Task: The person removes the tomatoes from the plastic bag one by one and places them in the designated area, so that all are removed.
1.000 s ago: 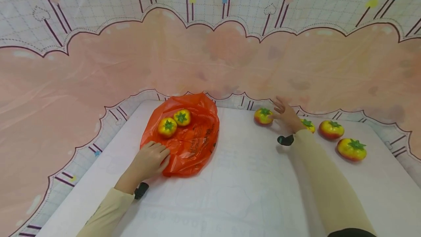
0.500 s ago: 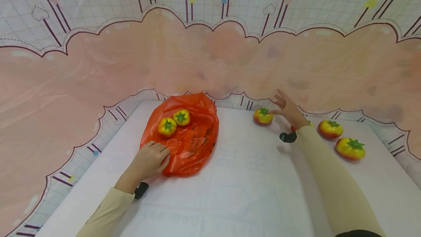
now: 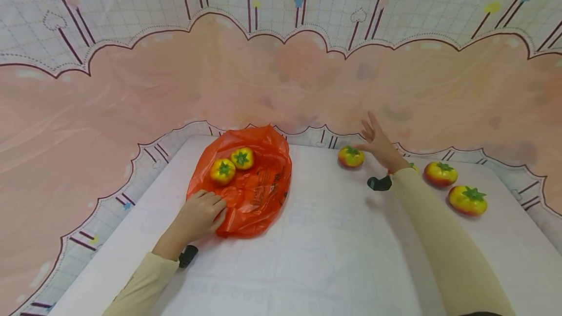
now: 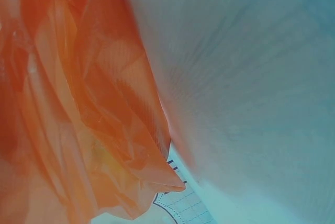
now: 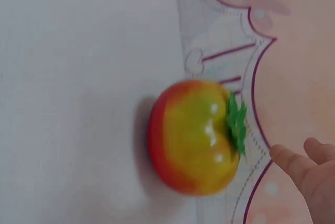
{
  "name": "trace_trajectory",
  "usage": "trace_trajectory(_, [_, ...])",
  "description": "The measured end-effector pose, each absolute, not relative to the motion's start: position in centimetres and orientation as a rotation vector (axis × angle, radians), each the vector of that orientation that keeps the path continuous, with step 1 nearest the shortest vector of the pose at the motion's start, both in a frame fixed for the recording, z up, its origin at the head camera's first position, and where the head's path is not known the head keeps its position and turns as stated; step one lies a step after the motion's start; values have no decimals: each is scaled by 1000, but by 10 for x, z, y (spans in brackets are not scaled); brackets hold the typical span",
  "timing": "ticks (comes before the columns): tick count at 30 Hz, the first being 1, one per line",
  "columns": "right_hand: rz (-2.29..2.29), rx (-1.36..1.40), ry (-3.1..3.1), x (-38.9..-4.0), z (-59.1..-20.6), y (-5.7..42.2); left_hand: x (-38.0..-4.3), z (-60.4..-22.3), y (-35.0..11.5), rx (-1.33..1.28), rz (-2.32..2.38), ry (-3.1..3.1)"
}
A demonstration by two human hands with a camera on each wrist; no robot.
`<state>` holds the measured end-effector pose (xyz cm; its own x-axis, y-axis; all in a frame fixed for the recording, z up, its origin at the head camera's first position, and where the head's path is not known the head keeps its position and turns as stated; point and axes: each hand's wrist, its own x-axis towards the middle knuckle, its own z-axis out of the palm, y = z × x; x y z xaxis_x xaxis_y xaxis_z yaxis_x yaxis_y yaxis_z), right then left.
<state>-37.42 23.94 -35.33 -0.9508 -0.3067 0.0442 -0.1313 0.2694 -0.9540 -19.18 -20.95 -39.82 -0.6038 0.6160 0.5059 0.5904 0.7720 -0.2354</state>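
An orange-red plastic bag (image 3: 259,208) lies spread on the white table, with two yellow-red tomatoes (image 3: 222,171) resting on it. The left hand (image 3: 199,213) grips the bag's near left edge with curled fingers; in the left wrist view the bag's folds (image 4: 104,93) fill the left side. The right hand (image 3: 379,148) is raised with fingers spread, just right of a single tomato (image 3: 351,157) near the back edge, and holds nothing. In the right wrist view that tomato (image 5: 196,137) sits on the table, green leaves facing the fingertips (image 5: 282,155).
Further right stand more tomatoes, one (image 3: 440,174) near the back edge and another (image 3: 468,200) nearer. One more is mostly hidden behind the right wrist. A printed peach cloth (image 3: 281,82) hangs behind the white table (image 3: 298,267).
The right hand has lifted slightly, its fingers stretching up and away from the single tomato, which stays in place. The left hand and the bag have not visibly moved.
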Motion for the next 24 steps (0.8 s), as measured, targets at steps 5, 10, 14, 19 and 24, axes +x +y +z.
trace_trajectory(5, [-1775,-527,2349,-371,-349,223,-191,-398,-210,-892,54,-2379])
trace_trajectory(10, [-1822,-645,2261,-369,-345,206,-190,-398,-209,-885,57,-2392])
trace_trajectory(14, [-1822,-714,2240,-368,-342,191,-190,-397,-210,-882,56,-2398])
trace_trajectory(19, [-1821,-818,2197,-364,-342,168,-190,-397,-210,-880,52,-2395])
trace_trajectory(24, [-1810,-862,2170,-358,-344,145,-190,-398,-210,-880,54,-2394])
